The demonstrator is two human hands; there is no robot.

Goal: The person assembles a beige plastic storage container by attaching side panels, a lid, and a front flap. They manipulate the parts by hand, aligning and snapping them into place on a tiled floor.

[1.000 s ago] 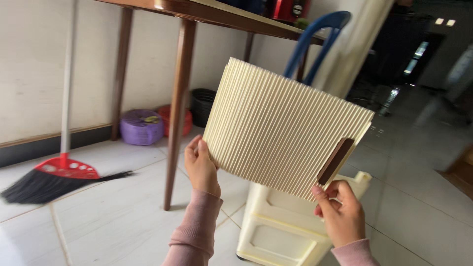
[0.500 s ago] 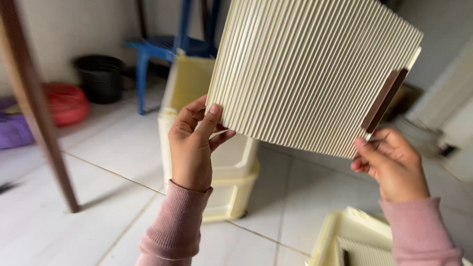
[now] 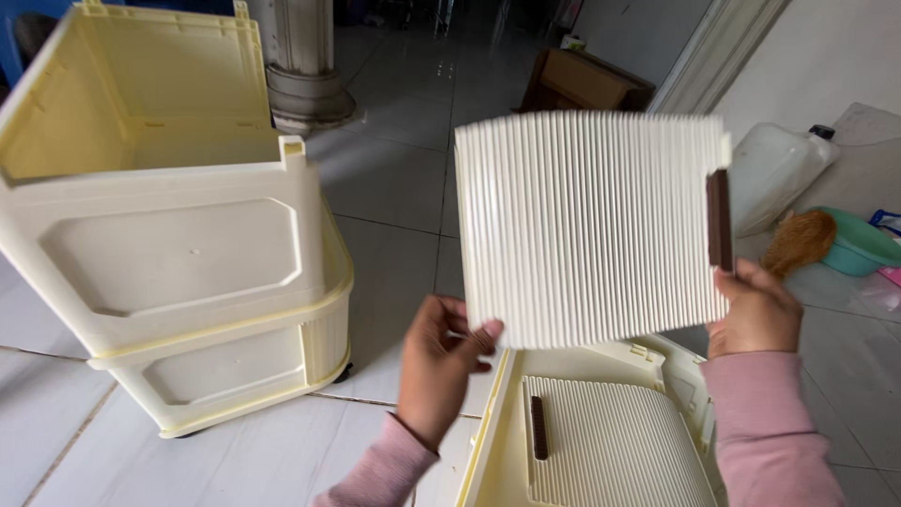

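I hold up a cream ribbed panel (image 3: 591, 225) with a brown handle strip (image 3: 720, 219) on its right edge. My left hand (image 3: 439, 361) grips its lower left corner. My right hand (image 3: 755, 310) grips its lower right corner, just under the brown strip. Below the panel lies a cream drawer unit (image 3: 582, 451) with a matching ribbed front and its own brown handle (image 3: 538, 427). To the left stands a cream plastic cabinet frame (image 3: 178, 244), open at the top.
Pale tiled floor all around. A white jug (image 3: 774, 174), a brown brush (image 3: 800, 241) and a green basin (image 3: 859, 249) sit at the right by a wall. A pillar base (image 3: 305, 89) and a brown box (image 3: 582, 80) stand farther back.
My view has swung right and down, from the table, broom and blue chair to the cabinet frame and the drawer on the floor. The panel stays in both hands and now sits more level.
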